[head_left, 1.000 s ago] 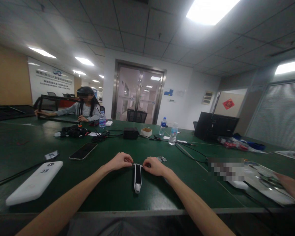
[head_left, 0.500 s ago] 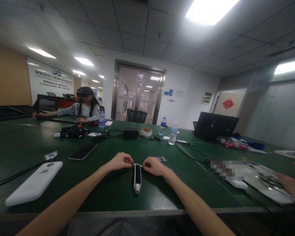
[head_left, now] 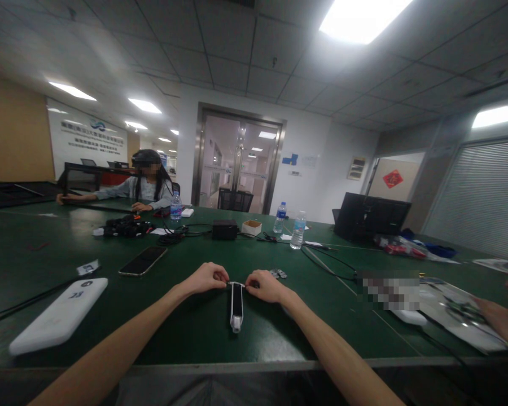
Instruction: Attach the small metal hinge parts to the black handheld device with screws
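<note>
In the head view, a small white and black toy scooter (head_left: 237, 304) lies lengthwise on the green table. Its dark deck faces up and its narrow end points towards me. My left hand (head_left: 211, 276) is closed in a pinch at the left end of the thin crosspiece on its far side. At the right end of that piece, my right hand (head_left: 263, 286) pinches in the same way. The fingertips hide the tips of the crosspiece. Just beyond my right hand lie some small grey pieces (head_left: 278, 274), too small to make out.
A smartphone (head_left: 143, 261) and a white power bank-like slab (head_left: 61, 313) lie to the left. Water bottles (head_left: 298, 230), a black box (head_left: 224, 229) and cables stand farther back. Another person's hand (head_left: 502, 318) is over a light tray at right; a co-worker (head_left: 148, 183) sits across.
</note>
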Available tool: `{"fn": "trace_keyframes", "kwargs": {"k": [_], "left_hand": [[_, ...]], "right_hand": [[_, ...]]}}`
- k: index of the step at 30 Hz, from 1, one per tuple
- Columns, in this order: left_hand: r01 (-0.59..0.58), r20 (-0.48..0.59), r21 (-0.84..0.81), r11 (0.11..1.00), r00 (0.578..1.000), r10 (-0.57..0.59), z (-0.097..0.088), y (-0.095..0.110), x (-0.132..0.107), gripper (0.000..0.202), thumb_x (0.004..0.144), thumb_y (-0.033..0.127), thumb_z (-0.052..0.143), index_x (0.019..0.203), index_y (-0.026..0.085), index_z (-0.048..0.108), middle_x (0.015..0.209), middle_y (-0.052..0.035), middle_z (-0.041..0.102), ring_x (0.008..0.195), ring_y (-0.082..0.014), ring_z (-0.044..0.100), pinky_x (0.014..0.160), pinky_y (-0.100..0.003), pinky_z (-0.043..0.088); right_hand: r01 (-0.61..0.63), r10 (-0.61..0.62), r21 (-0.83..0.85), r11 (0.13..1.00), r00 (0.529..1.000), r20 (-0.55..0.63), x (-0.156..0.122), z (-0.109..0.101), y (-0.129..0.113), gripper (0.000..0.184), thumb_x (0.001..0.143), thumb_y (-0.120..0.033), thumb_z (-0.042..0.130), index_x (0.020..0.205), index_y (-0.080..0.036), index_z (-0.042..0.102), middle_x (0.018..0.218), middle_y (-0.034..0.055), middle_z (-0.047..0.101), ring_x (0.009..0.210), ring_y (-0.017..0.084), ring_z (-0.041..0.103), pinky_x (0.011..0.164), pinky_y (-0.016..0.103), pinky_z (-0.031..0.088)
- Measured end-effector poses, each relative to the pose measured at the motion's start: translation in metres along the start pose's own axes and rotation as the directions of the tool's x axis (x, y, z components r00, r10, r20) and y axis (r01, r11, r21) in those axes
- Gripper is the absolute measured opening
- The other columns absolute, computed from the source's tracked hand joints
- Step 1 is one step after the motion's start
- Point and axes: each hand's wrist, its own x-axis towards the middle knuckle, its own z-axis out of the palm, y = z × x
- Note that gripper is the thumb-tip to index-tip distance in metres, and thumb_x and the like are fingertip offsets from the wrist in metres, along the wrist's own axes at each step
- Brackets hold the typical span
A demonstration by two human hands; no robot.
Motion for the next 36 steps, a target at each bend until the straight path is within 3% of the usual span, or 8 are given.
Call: {"fn": "trace_keyframes", "kwargs": {"k": [13,22,36], "left_hand": [[-0.056,-0.002,0.126,0.991,0.998,0.056,-0.001,-0.005,0.002,0.03,0.077,0.043,0.057,0.091,0.021,0.072,0.089,-0.0017,0.07,0.079,-0.0168,0.061,0.068,-0.022,0.043],[-0.015,0.008,0.094,0.995,1.0,0.014,0.003,-0.006,0.002,0.04,0.079,0.051,0.053,0.09,0.018,0.072,0.067,-0.0009,0.065,0.062,-0.0136,0.057,0.058,-0.02,0.041],[0.031,0.048,0.0,1.0,0.998,-0.031,0.005,-0.011,0.005,0.04,0.074,0.049,0.057,0.094,0.016,0.068,0.082,-0.0032,0.066,0.062,-0.0126,0.055,0.054,-0.02,0.042]], "right_hand": [[-0.009,0.009,-0.014,1.0,1.0,0.013,0.001,0.002,0.001,0.015,0.08,-0.022,0.055,0.083,-0.017,0.069,0.077,0.0028,0.064,0.067,0.012,0.056,0.064,0.022,0.04],[0.008,-0.008,-0.015,1.0,1.0,0.001,0.0,0.002,0.002,0.014,0.08,-0.021,0.055,0.082,-0.017,0.068,0.077,0.0026,0.063,0.068,0.012,0.055,0.065,0.021,0.04],[0.007,-0.007,-0.019,1.0,1.0,0.006,0.001,0.001,0.0,0.015,0.08,-0.021,0.055,0.082,-0.016,0.069,0.076,0.0029,0.064,0.067,0.012,0.055,0.063,0.021,0.039]]}}
